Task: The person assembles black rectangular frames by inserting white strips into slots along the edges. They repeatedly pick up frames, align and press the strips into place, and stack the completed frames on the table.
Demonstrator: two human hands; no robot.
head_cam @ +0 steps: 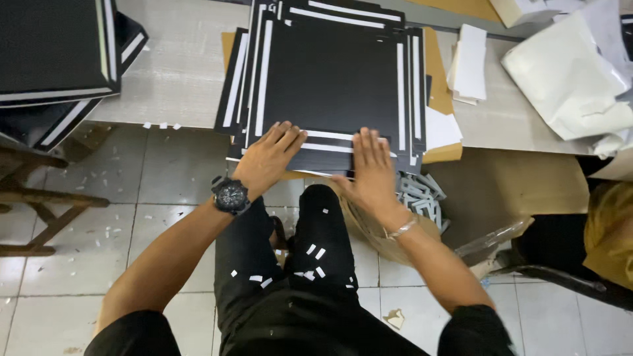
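A stack of black cardboard sheets (333,72) with white tape strips along their edges lies on the pale table (178,72). My left hand (269,158), with a black watch on its wrist, rests flat on the near edge of the top sheet, fingers spread. My right hand (371,168), a silver bracelet on its wrist, presses flat on the same near edge over a white tape strip (328,148). Neither hand grips anything. My black trousers (297,264) below carry small white paper scraps.
More black sheets (56,53) are stacked at the far left. White papers (567,72) and brown cardboard (438,72) lie at the right. A bag of peeled white strips (419,194) sits under the table edge. A wooden bench (39,204) stands on the tiled floor.
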